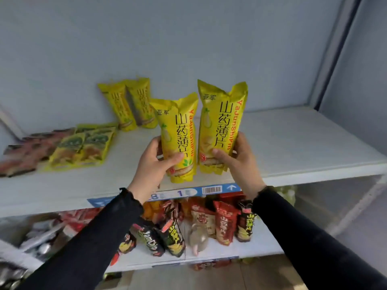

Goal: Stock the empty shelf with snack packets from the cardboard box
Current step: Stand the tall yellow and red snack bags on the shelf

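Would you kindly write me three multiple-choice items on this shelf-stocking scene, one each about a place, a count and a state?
1. Where do the two yellow packets already on the shelf stand?
A. Against the back wall, left of the hands
B. At the shelf's right end
C. On the lower shelf

2. How many yellow packets is the person holding?
A. One
B. Two
C. Four

3. How are the held packets oriented?
A. Lying flat
B. Upside down
C. Upright

Answers:
1 A: the standing pair leans at the rear of the white shelf.
2 B: the left hand grips one packet, the right hand another.
3 C: their crimped tops point up.
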### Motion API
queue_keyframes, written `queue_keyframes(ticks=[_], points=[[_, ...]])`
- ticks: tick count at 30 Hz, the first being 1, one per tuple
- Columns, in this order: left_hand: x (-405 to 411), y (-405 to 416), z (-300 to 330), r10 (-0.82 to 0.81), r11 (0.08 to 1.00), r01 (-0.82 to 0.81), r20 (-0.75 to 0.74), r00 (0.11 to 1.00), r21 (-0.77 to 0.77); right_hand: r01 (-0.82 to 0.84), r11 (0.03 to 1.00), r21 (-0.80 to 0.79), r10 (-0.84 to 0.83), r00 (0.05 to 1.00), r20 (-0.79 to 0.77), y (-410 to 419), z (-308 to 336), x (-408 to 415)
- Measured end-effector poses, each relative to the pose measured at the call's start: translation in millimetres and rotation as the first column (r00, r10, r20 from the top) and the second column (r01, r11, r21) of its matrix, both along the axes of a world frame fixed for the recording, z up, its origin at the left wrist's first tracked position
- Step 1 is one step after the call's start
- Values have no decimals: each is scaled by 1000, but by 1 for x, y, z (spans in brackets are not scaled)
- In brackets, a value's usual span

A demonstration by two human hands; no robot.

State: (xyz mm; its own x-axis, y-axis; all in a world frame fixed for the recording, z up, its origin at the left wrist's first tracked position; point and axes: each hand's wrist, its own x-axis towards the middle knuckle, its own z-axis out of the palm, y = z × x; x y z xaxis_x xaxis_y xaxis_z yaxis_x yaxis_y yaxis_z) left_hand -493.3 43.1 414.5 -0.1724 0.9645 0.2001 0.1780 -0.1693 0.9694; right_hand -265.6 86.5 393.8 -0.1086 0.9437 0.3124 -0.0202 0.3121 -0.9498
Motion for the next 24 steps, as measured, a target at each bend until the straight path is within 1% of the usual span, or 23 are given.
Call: queue_keyframes(ticks=[3, 6, 8, 11, 15, 19, 24], points=[[-83, 22, 9, 33, 999, -33, -8, 999, 28, -36, 999, -17, 36, 999, 12, 32, 7, -76], [-156, 55, 9, 57, 998, -57, -10, 998, 22, -25, 998, -56, 28, 998, 59, 66, 4, -138], [-196, 80, 6, 85, 996, -85, -19, 996, 14, -24, 996, -91, 31, 996, 80, 89, -1, -172], [-242, 116, 0, 102, 995, -102, -40, 994, 7, 0, 995, -99, 14, 989, 147, 119, -9, -212], [-277, 159, -3, 103, 995, -103, -96, 990, -2, 28, 993, -116, -3, 978, 209, 151, -11, -248], [-290, 186, -4, 118, 992, -123, -174, 978, -20, 60, 995, -78, -33, 950, 311, 178, -10, -273], [-292, 208, -11, 106, 993, -116, -223, 969, -33, 80, 995, -51, -58, 935, 349, 204, -13, -296]])
